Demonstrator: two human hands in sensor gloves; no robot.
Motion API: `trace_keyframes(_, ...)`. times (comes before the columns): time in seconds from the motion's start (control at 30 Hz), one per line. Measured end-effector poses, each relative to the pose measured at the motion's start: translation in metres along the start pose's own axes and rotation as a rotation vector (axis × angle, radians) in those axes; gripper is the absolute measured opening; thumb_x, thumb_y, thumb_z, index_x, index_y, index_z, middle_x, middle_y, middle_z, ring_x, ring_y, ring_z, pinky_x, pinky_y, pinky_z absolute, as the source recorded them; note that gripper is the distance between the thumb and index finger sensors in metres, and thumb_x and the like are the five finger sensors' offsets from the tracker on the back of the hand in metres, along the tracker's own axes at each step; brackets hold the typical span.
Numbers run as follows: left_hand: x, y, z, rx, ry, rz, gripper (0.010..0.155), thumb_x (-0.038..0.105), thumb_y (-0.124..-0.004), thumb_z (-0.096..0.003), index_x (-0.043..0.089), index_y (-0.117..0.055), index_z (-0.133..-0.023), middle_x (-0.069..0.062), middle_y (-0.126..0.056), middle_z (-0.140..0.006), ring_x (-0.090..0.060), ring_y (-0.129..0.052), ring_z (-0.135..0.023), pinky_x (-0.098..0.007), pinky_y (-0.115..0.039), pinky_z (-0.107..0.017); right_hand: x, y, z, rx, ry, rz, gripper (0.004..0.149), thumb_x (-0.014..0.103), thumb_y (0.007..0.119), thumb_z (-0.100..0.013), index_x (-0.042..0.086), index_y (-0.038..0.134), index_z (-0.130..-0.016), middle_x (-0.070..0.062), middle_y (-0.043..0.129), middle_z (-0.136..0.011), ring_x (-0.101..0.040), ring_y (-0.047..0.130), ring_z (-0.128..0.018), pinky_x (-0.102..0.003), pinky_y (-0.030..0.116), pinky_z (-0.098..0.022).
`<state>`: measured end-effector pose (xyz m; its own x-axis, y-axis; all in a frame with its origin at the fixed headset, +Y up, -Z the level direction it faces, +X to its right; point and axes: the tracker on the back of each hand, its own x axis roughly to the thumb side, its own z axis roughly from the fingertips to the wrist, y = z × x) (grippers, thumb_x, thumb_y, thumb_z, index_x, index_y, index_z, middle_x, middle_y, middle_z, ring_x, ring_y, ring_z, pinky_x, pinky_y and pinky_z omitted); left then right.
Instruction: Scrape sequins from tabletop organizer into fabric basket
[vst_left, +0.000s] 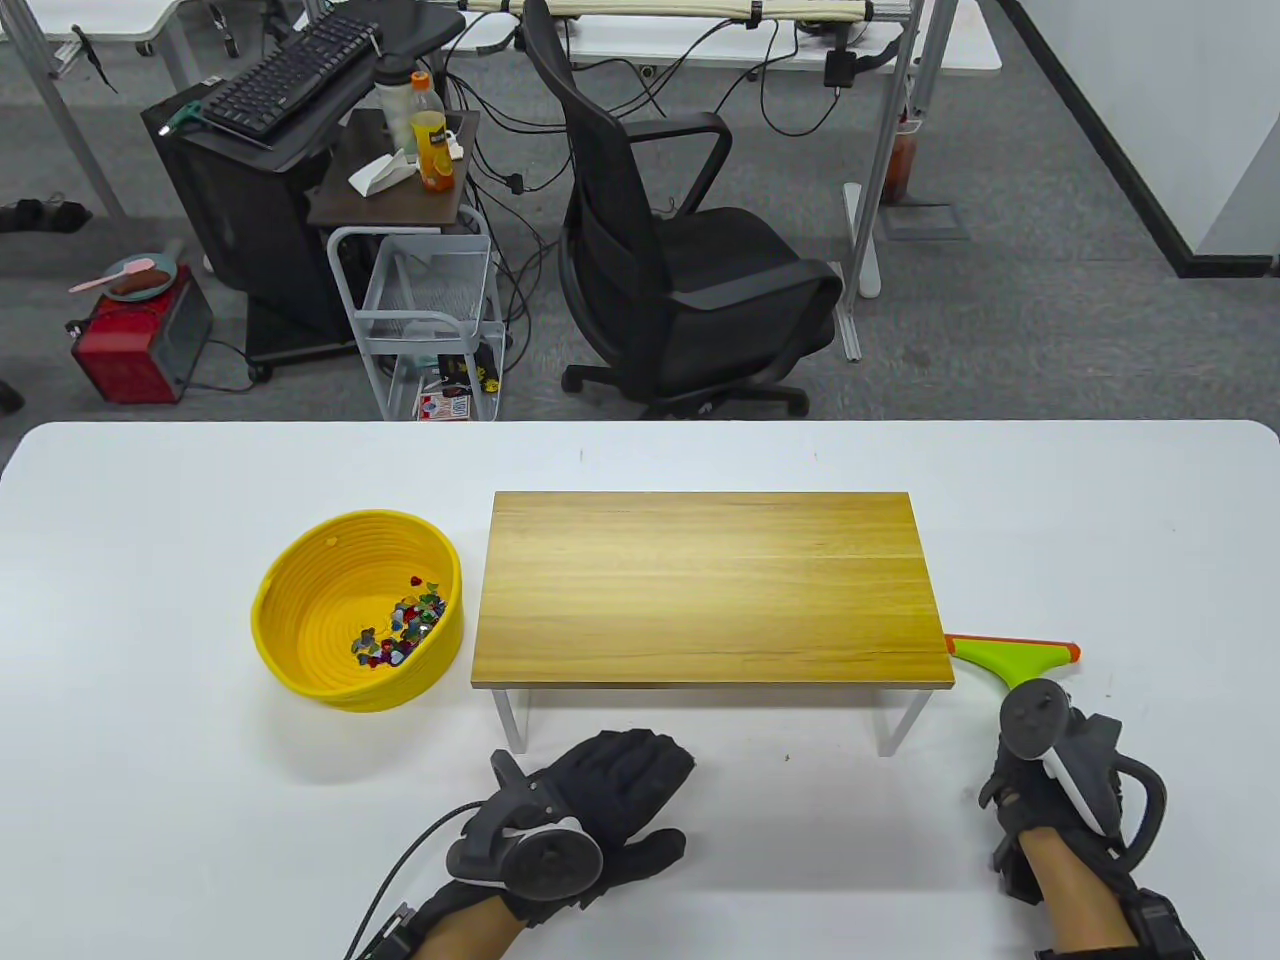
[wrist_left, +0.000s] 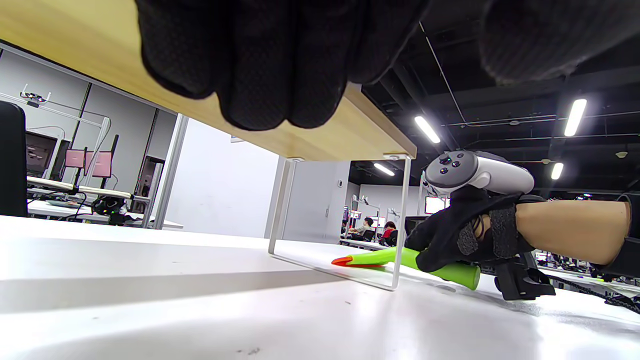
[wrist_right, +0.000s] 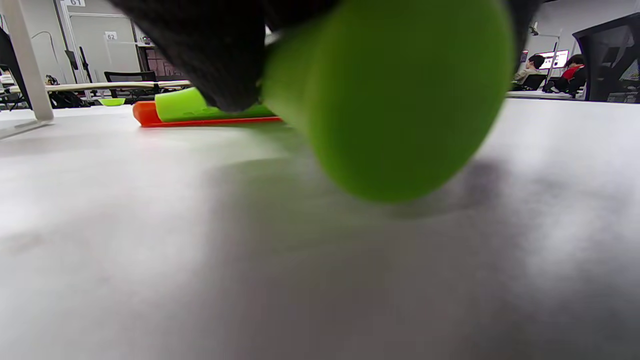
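Observation:
A yellow woven basket (vst_left: 292, 568) sits at the left of the white table and holds a pile of coloured sequins (vst_left: 405, 628). To its right stands the wooden organizer (vst_left: 710, 585) on white metal legs; its top shows bare wood. A green scraper (vst_left: 1012, 658) with an orange blade lies on the table by the organizer's right front corner. My right hand (vst_left: 1015, 790) grips its green handle (wrist_left: 452, 273), which also fills the right wrist view (wrist_right: 395, 100). My left hand (vst_left: 630, 775) rests flat and empty on the table in front of the organizer.
The organizer's front legs (vst_left: 510, 720) stand just beyond my left hand. The table's far edge (vst_left: 640, 424) lies behind the organizer. Off the table are an office chair (vst_left: 690, 260) and a wire cart (vst_left: 430, 320).

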<state>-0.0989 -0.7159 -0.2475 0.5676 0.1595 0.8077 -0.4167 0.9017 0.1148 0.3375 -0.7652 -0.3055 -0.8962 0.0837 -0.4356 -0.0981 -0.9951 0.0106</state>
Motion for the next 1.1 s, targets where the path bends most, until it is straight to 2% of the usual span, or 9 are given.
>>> trace_keyframes(0.17,-0.001,-0.002,0.0,-0.012,0.008,-0.001,0.072,0.065,-0.075,-0.0409,0.018,-0.069,-0.095,-0.012,-0.086,-0.094,-0.038,-0.092,-0.08,-0.053,-0.078,-0.062,-0.002,-0.001,0.0,-0.013,0.006,0.001,0.064,0.029,0.084,-0.056,-0.003,0.056,-0.104,-0.028,0.077,-0.095,-0.046,0.09,-0.072,-0.053,0.08,-0.052)
trace_keyframes(0.27,-0.001,-0.002,-0.001,-0.016,0.015,-0.001,0.072,0.065,-0.075,-0.041,0.018,-0.069,-0.095,-0.012,-0.086,-0.094,-0.038,-0.092,-0.079,-0.054,-0.078,-0.063,-0.002,-0.006,0.002,-0.046,0.0,0.0,0.066,0.034,0.082,-0.057,0.0,0.055,-0.107,-0.03,0.07,-0.101,-0.05,0.084,-0.079,-0.057,0.076,-0.057)
trace_keyframes(0.4,-0.003,-0.001,-0.001,-0.017,0.026,-0.001,0.072,0.065,-0.075,-0.0411,0.017,-0.069,-0.095,-0.013,-0.086,-0.094,-0.038,-0.092,-0.079,-0.054,-0.078,-0.062,0.001,-0.039,0.015,-0.224,-0.066,-0.059,0.067,0.035,0.081,-0.058,0.003,0.052,-0.109,-0.028,0.064,-0.106,-0.052,0.077,-0.085,-0.06,0.07,-0.064)
trace_keyframes(0.57,-0.005,-0.001,0.0,-0.016,0.037,0.003,0.072,0.064,-0.075,-0.0411,0.017,-0.069,-0.095,-0.013,-0.086,-0.093,-0.038,-0.092,-0.079,-0.054,-0.078,-0.062,0.01,-0.08,0.041,-0.376,-0.187,-0.164,0.066,0.037,0.08,-0.058,0.006,0.052,-0.109,-0.026,0.063,-0.107,-0.051,0.073,-0.09,-0.061,0.065,-0.068)
trace_keyframes(0.7,-0.005,-0.001,0.0,-0.014,0.038,0.001,0.072,0.064,-0.075,-0.0413,0.017,-0.068,-0.095,-0.013,-0.086,-0.094,-0.038,-0.092,-0.08,-0.054,-0.078,-0.062,0.025,-0.103,0.066,-0.463,-0.363,-0.226,0.065,0.038,0.079,-0.059,0.008,0.051,-0.11,-0.024,0.059,-0.11,-0.051,0.068,-0.094,-0.061,0.06,-0.072)
trace_keyframes(0.83,-0.007,-0.001,0.0,-0.012,0.046,0.0,0.072,0.064,-0.075,-0.0413,0.017,-0.068,-0.095,-0.014,-0.085,-0.094,-0.039,-0.092,-0.08,-0.054,-0.078,-0.062,0.048,-0.115,0.096,-0.509,-0.64,-0.267,0.067,0.041,0.08,-0.059,0.01,0.051,-0.111,-0.021,0.058,-0.112,-0.049,0.064,-0.097,-0.06,0.057,-0.074)
trace_keyframes(0.97,-0.007,-0.001,0.001,-0.01,0.046,0.0,0.072,0.064,-0.075,-0.0414,0.017,-0.068,-0.095,-0.014,-0.085,-0.094,-0.039,-0.091,-0.08,-0.055,-0.077,-0.062,0.076,-0.111,0.122,-0.507,-0.889,-0.236,0.068,0.046,0.079,-0.058,0.012,0.053,-0.11,-0.019,0.061,-0.112,-0.047,0.067,-0.097,-0.059,0.058,-0.075)
trace_keyframes(1.1,-0.007,0.0,0.001,-0.002,0.04,-0.006,0.072,0.064,-0.075,-0.0413,0.017,-0.068,-0.095,-0.014,-0.085,-0.094,-0.039,-0.091,-0.08,-0.055,-0.077,-0.062,0.098,-0.097,0.14,-0.509,-1.045,-0.19,0.07,0.054,0.079,-0.056,0.014,0.059,-0.108,-0.017,0.067,-0.11,-0.044,0.072,-0.096,-0.058,0.06,-0.075)
